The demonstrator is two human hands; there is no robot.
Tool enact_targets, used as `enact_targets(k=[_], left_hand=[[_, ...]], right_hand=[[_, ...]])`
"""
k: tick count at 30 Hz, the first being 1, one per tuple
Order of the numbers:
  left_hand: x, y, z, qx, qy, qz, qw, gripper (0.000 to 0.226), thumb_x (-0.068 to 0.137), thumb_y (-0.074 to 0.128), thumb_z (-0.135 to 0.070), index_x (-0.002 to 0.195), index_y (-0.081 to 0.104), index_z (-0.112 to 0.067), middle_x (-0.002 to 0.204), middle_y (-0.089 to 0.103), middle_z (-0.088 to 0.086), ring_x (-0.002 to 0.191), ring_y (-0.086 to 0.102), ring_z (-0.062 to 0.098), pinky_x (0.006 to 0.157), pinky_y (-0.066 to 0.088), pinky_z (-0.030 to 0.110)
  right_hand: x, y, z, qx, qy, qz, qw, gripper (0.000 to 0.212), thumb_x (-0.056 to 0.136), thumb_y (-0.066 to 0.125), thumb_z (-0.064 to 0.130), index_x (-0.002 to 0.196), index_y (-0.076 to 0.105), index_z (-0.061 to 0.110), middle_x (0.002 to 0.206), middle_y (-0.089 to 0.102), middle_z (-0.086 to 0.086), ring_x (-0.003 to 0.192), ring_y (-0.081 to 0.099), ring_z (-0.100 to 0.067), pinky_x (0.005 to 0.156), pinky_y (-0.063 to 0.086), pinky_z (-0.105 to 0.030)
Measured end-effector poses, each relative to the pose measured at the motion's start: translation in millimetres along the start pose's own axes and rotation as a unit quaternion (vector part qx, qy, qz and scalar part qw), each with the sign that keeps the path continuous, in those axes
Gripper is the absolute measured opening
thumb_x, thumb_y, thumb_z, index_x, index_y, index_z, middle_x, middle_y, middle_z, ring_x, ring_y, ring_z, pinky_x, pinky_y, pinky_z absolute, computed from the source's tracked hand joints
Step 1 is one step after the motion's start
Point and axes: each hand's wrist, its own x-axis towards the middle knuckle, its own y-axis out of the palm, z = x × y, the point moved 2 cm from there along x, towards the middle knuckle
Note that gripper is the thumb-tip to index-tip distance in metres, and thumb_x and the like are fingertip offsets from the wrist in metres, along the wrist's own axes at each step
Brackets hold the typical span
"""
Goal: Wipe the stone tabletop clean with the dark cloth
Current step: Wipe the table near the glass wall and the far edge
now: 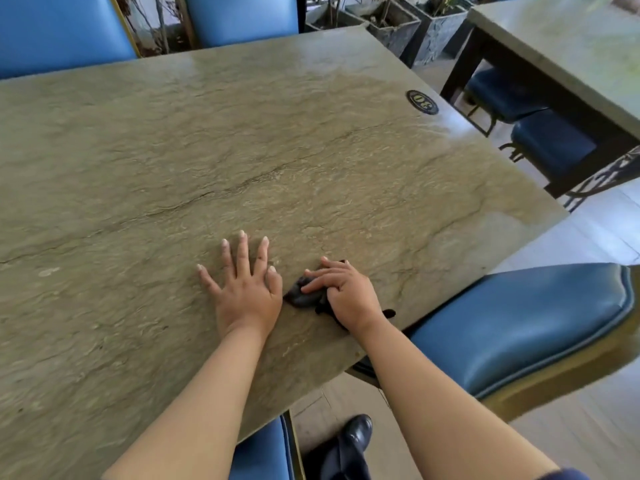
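From the head camera, the dark cloth (306, 295) is a small, crumpled wad, nearly black with a slight sheen on its rounded left bulge, and most of it lies hidden under the right hand (341, 292). It sits on the stone tabletop (242, 150) close to the near right edge, just right of the left hand (244, 289). Its visible parts run from a pointed tip at the left, almost touching the left thumb, across under the palm to a small tail (389, 312) that pokes out beside the right wrist, so its long axis lies roughly left to right, dipping a little toward the table edge. The right hand presses down on the wad with fingers bent over it, the fingertips pointing left. The left hand lies flat on the stone with all fingers spread, holding nothing. The tabletop is greenish-grey, rough-veined, with a dark crack running across its middle and an oval number badge (421, 102) near the far right edge. Blue padded chairs (512, 327) stand around it.
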Motion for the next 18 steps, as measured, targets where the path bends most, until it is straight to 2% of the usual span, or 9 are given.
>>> enact_targets(k=[2,5,8,10,12,14,18], left_hand=[[-1.6,-1.3,0.2,0.004,0.006,-0.001,1.0,0.058,0.096,0.01,-0.039,0.153,0.001,-0.038,0.163,-0.011,-0.003,0.149,-0.012,0.025,0.112,-0.007,0.066],[-1.4,-1.9,0.8,0.004,0.011,0.005,1.0,0.059,0.095,0.006,-0.039,0.153,-0.002,-0.037,0.162,-0.014,-0.002,0.149,-0.014,0.025,0.112,-0.008,0.066],[0.1,-1.0,0.8,0.001,0.006,0.006,1.0,0.058,0.096,0.009,-0.04,0.153,-0.001,-0.038,0.162,-0.013,-0.003,0.149,-0.015,0.025,0.112,-0.009,0.066],[0.7,0.3,0.9,0.004,0.004,0.001,1.0,0.058,0.095,0.01,-0.041,0.153,0.001,-0.038,0.163,-0.011,-0.002,0.149,-0.014,0.024,0.112,-0.008,0.067],[0.3,1.4,0.8,0.009,0.006,-0.001,1.0,0.059,0.094,0.009,-0.042,0.153,0.001,-0.038,0.163,-0.01,-0.002,0.149,-0.014,0.025,0.112,-0.008,0.067],[0.5,1.1,0.3,0.017,0.009,0.002,1.0,0.06,0.093,0.006,-0.042,0.153,-0.001,-0.038,0.163,-0.011,-0.002,0.149,-0.015,0.025,0.111,-0.008,0.067],[-0.5,0.3,1.2,0.023,0.01,0.007,1.0,0.062,0.091,0.002,-0.043,0.153,-0.002,-0.038,0.163,-0.012,-0.001,0.149,-0.015,0.026,0.112,-0.007,0.068]], right_hand=[[-18.2,-1.0,0.3,0.019,0.04,-0.027,0.999,0.046,0.071,0.044,-0.013,0.074,0.079,0.016,0.099,0.073,0.008,0.111,0.046,0.0,0.103,0.028,-0.01],[-19.3,-14.9,3.0,0.054,0.103,-0.077,0.99,0.049,0.074,0.041,-0.006,0.07,0.078,0.026,0.103,0.068,0.008,0.099,0.048,0.006,0.089,0.031,0.002],[-2.3,-33.5,-5.6,0.073,0.122,-0.141,0.98,0.051,0.083,0.039,-0.006,0.096,0.076,0.025,0.12,0.059,0.013,0.101,0.039,0.013,0.093,0.022,0.004],[2.0,-30.0,-14.6,0.037,0.13,-0.157,0.978,0.052,0.086,0.038,-0.007,0.112,0.07,0.025,0.136,0.051,0.011,0.114,0.031,0.011,0.097,0.016,0.003],[-2.7,-16.5,-19.9,-0.041,0.105,-0.166,0.98,0.051,0.087,0.041,-0.005,0.117,0.067,0.026,0.139,0.05,0.013,0.123,0.028,-0.005,0.105,0.018,-0.007],[-13.4,-5.0,-19.1,-0.072,0.061,-0.152,0.984,0.049,0.086,0.044,-0.003,0.116,0.069,0.027,0.136,0.053,0.016,0.121,0.031,-0.01,0.105,0.021,-0.012],[-45.5,3.2,-18.0,-0.048,0.011,-0.093,0.994,0.047,0.084,0.048,-0.005,0.104,0.075,0.028,0.126,0.061,0.016,0.117,0.035,-0.007,0.097,0.012,0.002]])
